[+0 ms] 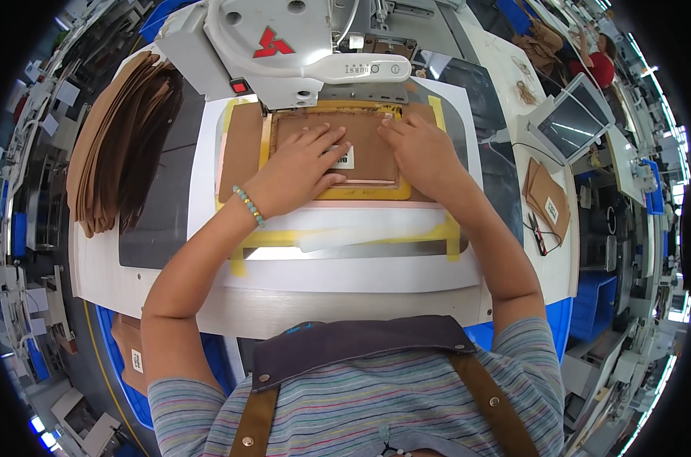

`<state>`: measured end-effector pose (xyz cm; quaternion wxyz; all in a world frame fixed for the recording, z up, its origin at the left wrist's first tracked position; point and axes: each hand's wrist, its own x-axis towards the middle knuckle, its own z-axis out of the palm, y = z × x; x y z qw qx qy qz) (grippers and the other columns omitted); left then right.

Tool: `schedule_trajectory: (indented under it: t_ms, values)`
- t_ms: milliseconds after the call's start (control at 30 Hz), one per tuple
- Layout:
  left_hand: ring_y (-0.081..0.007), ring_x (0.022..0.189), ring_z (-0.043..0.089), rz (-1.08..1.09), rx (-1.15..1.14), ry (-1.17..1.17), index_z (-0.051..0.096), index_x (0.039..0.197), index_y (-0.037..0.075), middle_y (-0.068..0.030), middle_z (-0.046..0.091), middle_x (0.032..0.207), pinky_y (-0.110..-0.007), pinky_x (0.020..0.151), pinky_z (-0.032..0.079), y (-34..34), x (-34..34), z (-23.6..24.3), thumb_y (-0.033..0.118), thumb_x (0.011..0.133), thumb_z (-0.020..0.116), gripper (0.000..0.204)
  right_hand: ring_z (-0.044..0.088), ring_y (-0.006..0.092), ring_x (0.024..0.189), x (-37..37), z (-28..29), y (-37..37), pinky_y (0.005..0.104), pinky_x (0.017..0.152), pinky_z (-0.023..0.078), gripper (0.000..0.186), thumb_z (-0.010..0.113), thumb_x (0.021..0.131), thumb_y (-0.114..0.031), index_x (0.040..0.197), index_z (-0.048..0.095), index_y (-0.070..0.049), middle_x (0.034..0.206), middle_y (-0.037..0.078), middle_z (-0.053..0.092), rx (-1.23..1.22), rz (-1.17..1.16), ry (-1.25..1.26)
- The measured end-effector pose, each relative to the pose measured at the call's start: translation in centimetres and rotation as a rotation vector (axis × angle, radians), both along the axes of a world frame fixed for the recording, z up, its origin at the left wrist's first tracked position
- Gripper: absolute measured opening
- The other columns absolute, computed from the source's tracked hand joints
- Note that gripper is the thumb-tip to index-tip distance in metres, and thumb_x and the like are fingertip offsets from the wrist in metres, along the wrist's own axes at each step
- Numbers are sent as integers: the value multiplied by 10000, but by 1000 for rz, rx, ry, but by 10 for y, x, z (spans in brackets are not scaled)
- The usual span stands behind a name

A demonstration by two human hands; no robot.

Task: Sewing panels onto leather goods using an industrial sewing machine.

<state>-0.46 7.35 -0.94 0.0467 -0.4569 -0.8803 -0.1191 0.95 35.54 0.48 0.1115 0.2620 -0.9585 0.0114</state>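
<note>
Zero grip from left hand (300,165), spread open; right hand (427,158) curled, can't tell if pinching. Tbh uneven pressing could skew the brown panel (371,145) underneath them.

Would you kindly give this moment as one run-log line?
left hand: spread on brown fabric panel; right hand: over yellow frame's right side; sewing machine: beyond hands; brown fabric stack: left of frame

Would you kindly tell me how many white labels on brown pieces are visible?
3: one label partly covered by the left hand; one on the table at right; one in the lower-left blue bin. Others may be hidden in the brown stack.
</note>
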Motion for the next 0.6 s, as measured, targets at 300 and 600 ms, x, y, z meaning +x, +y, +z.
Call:
schedule_trajectory:
  t_ms: [300, 600]
  values:
    - [-367, 1540, 414, -10, 47, -40, 586, 1493, 2, -182, 504, 1623, -487, 1248, 378, -2, -3, -1, 350, 1056, 659, 563, 666, 241, 1084, -11, -4, -23, 374, 907, 603, 379, 697, 860, -68, 1233, 764, -65, 1247, 0, 759, -49, 90, 47]
    - [-385, 1500, 448, -16, 74, -32, 585, 1470, -44, -234, 543, 1552, -479, 1232, 388, -6, -3, 1, 354, 1070, 626, 565, 664, 246, 1040, -21, -11, -47, 364, 846, 606, 324, 729, 814, -85, 1129, 779, -33, 1203, 40, 769, -95, 193, 142]
